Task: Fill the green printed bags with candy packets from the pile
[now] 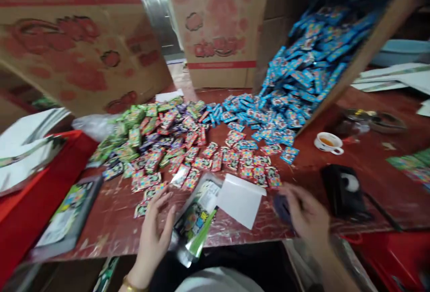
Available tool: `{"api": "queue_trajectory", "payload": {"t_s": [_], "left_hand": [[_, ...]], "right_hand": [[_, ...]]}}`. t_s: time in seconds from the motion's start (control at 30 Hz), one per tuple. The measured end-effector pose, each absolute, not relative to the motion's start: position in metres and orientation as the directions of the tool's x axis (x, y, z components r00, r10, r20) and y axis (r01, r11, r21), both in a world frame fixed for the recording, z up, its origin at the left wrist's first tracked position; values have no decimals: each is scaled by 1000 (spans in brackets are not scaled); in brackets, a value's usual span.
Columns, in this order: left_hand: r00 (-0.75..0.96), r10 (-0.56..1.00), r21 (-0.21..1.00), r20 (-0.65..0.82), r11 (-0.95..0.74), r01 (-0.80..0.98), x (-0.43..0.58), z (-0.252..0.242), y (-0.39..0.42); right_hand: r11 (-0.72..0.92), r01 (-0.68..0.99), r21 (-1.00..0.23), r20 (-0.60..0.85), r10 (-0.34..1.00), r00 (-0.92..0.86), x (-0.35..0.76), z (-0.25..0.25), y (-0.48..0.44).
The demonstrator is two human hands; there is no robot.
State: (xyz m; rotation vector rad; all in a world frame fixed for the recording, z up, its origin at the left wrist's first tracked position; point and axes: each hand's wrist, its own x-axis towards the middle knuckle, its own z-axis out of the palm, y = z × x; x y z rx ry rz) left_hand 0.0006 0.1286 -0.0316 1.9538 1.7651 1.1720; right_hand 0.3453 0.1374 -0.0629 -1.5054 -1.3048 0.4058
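Observation:
My left hand [157, 222] is at the table's front edge, its thumb and fingers apart and holding nothing. Just right of it lies a clear plastic pouch [196, 216] with a dark printed front and a green strip, jutting over the edge. A folded sheet of white paper [241, 200] rests against the pouch. My right hand [307, 213] is blurred beside a small dark purple object [282, 208]; whether it grips that object is unclear. Beyond both hands, small red-and-white wrapped packets [217, 161] are spread over the table.
Green packets [134, 137] heap at left; blue packets [312, 75] spill from a tipped carton at right. Cardboard boxes [221, 19] stand behind. A white cup [328, 143] of amber liquid and a black device [344, 191] sit right. A red bin [40, 202] with white sheets is left.

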Motion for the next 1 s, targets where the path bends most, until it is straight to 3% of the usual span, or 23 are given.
{"api": "queue_trajectory", "payload": {"t_s": [0.07, 0.13, 0.17, 0.3, 0.47, 0.67, 0.83, 1.0], "left_hand": [[-18, 928, 624, 372, -236, 745, -5, -39, 115], [72, 957, 578, 282, -229, 784, -7, -54, 103], [120, 966, 543, 228, -229, 808, -6, -64, 99], [190, 963, 293, 191, -241, 925, 1, -102, 92], [196, 930, 92, 312, -235, 968, 4, -120, 94], [116, 932, 99, 342, -159, 982, 6, -122, 94], [84, 937, 176, 338, -151, 973, 5, -123, 92], [43, 906, 290, 421, -179, 940, -3, -89, 105]], "right_hand": [[154, 317, -936, 193, 977, 95, 278, -67, 143], [139, 179, -974, 99, 972, -214, 219, -73, 151], [162, 202, -966, 98, 951, -294, 195, -77, 157], [94, 530, -843, 21, 990, -143, 146, -92, 193], [-41, 600, -799, -63, 998, -15, 156, -99, 235], [-97, 458, -883, -143, 988, -66, 167, -96, 250], [-45, 334, -942, -126, 966, -225, 159, -79, 239], [-89, -134, -987, -17, 886, -464, 147, -32, 209]]}}
